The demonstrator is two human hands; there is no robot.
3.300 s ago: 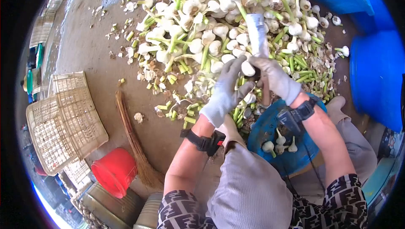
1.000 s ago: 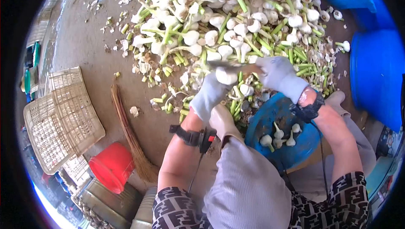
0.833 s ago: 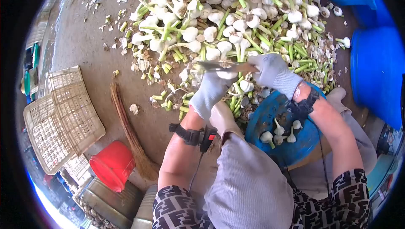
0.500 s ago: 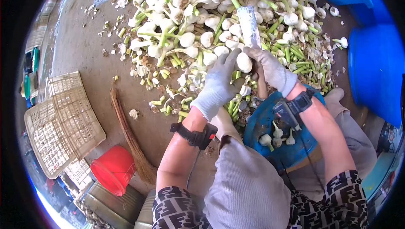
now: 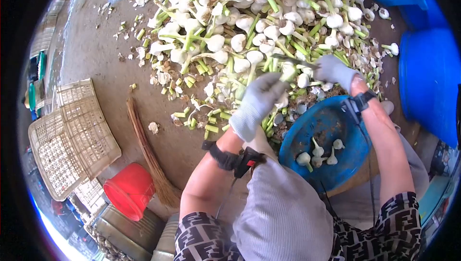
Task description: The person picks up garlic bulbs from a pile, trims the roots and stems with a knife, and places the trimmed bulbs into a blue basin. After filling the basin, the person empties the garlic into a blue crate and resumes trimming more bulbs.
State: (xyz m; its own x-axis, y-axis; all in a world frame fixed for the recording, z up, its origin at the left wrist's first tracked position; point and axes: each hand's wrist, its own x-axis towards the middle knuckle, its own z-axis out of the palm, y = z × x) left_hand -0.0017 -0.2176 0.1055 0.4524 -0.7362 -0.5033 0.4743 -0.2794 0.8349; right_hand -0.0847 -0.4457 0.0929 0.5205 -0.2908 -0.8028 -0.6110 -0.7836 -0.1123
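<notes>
My left hand, in a pale work glove, has its fingers closed round a garlic, whose pale green-white part shows blurred at the fingertips. In my gloved right hand is a cleaver. Its blade points left, seen nearly edge-on, just above that garlic; the handle is hidden in the fist. Beyond both hands spreads a large heap of garlic bulbs with green stems. Below my right hand stands a blue basin, with several trimmed bulbs inside.
Cut stem pieces and papery skins litter the floor around the heap. To the left are a straw broom, a red bucket and plastic baskets. A large blue tub stands at the right.
The cleaver has swung from blade-up with its broad face showing to pointing left, edge-on. My right hand has moved right, my left slightly down. A bulb at the basin's right now shows.
</notes>
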